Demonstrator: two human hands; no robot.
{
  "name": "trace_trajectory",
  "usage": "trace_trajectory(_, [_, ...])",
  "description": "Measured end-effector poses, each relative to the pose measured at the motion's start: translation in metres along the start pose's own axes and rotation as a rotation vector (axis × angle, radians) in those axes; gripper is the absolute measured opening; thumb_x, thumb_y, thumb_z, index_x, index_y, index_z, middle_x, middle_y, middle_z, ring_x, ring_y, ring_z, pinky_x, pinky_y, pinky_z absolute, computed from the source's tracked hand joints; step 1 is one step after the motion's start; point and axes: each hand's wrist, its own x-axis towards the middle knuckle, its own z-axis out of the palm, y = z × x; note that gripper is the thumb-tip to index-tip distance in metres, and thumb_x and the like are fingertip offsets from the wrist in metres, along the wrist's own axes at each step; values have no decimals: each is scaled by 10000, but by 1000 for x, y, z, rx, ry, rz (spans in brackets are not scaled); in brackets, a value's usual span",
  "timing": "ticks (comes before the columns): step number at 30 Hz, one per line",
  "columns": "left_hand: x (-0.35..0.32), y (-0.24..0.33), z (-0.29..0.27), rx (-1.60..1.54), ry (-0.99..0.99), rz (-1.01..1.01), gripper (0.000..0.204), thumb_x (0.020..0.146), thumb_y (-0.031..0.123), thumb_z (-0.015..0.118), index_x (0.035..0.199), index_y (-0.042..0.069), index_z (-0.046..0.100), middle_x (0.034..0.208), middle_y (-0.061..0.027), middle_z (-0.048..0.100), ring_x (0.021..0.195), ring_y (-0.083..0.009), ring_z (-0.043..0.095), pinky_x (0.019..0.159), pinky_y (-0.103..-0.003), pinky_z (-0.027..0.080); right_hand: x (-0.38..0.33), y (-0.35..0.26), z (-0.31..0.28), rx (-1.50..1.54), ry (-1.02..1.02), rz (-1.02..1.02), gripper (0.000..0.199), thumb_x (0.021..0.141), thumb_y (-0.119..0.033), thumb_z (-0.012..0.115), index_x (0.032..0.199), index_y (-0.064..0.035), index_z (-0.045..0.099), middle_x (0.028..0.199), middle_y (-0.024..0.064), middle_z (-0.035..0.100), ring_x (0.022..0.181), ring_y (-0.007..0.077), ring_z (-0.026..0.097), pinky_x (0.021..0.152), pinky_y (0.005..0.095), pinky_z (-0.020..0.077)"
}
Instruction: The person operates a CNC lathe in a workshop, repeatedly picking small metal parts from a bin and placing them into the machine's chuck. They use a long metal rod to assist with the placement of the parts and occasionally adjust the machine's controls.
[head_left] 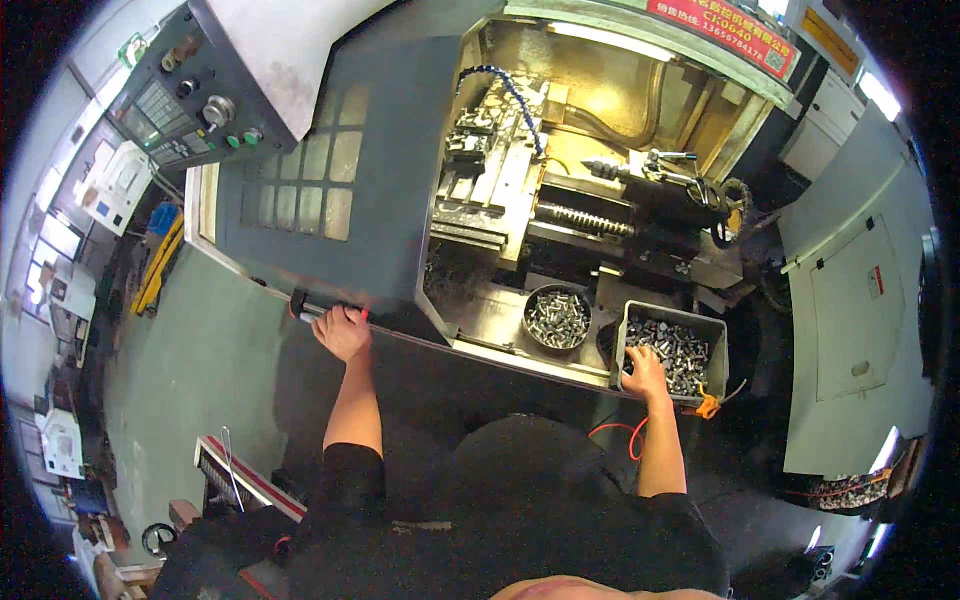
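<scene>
My left hand is closed around a short bar-like handle at the lower front edge of the machine's grey sliding door. A silver end and a red end stick out past the fingers. My right hand reaches over the front left part of a grey bin full of small metal parts. Its thumb and fingers are curved but apart, and no part shows between them. Left of the bin, a round pan holds many short cylindrical metal pieces.
Behind the pan lies the lit lathe interior, with a blue coolant hose and a tailstock. A control panel juts out at upper left. An orange-fitted red hose hangs below the bin. A grey cabinet stands at right.
</scene>
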Motion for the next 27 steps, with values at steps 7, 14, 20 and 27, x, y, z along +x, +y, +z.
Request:
trace_trajectory(7, [0, -3, 7, 28, -33, -2, 308, 890, 302, 510, 895, 56, 694, 999, -141, 709, 1048, -357, 620, 1134, -557, 337, 7, 1, -3, 47, 19, -18, 504, 723, -301, 749, 1182, -127, 635, 1131, 156, 589, 1112, 383, 574, 917, 470, 508])
trace_trajectory(14, [2, 0, 0, -6, -14, -14, 261, 883, 273, 521, 851, 65, 676, 945, -124, 709, 1028, -330, 630, 1132, -559, 348, 4, -2, -1, 76, 107, -66, 478, 687, -187, 772, 1136, -109, 627, 1064, 145, 576, 1057, 371, 578, 887, 462, 506])
trace_trajectory(20, [3, 0, 1, 0, 11, 7, 258, 878, 272, 530, 854, 65, 682, 950, -120, 712, 1028, -320, 629, 1135, -555, 345, 3, 0, 3, 79, 157, -101, 467, 692, -164, 770, 1133, -115, 625, 1072, 136, 580, 1058, 367, 579, 887, 452, 512])
trace_trajectory(27, [4, 1, -2, -9, 19, 1, 250, 876, 267, 533, 847, 68, 682, 940, -116, 712, 1019, -320, 629, 1130, -552, 351, 3, -1, 1, 40, 85, -62, 465, 719, -194, 771, 1159, -146, 630, 1091, 122, 582, 1073, 356, 579, 889, 446, 517])
